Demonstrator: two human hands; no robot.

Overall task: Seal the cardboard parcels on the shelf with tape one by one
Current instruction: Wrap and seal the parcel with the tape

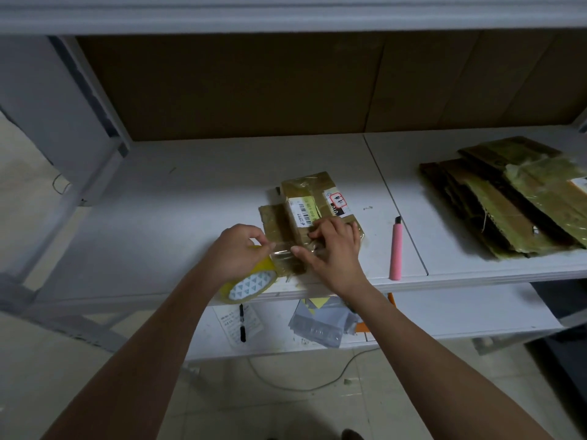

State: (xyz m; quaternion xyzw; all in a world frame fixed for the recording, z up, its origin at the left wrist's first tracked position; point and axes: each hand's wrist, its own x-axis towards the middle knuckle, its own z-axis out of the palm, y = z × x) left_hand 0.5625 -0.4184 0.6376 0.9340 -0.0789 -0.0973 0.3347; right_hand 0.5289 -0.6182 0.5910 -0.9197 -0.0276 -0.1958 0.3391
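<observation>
Two bare forearms reach up from the bottom of frame to the front edge of the white shelf [190, 192]. Left hand [236, 254] curled around a yellow tape roll [251, 285] that overhangs the shelf's front lip, thumb and forefinger pinching the pulled-out clear tape strip [282, 249]. Right hand [333, 249] on the near end of the cardboard parcel [305, 211], fingers bent, tips pressing the strip down onto it, thumb pointing left along the tape.

Parcel sits mid-shelf, close to the front edge, long axis running front-to-back with a slight tilt to the right at the near end; barcode label on top, red-bordered sticker on its right side. Tape strip crosses its near end roughly left-right.

Open shelf surface left of the parcel and behind it up to the brown back panel. Pink utility knife [396, 249] just right of the right hand, lying front-to-back, its near end at the shelf's front edge. Stack of flattened cardboard parcels [508, 198] well apart at far right. Lower shelf holds a black marker [242, 323] on paper and grey mailer bags [320, 325].
</observation>
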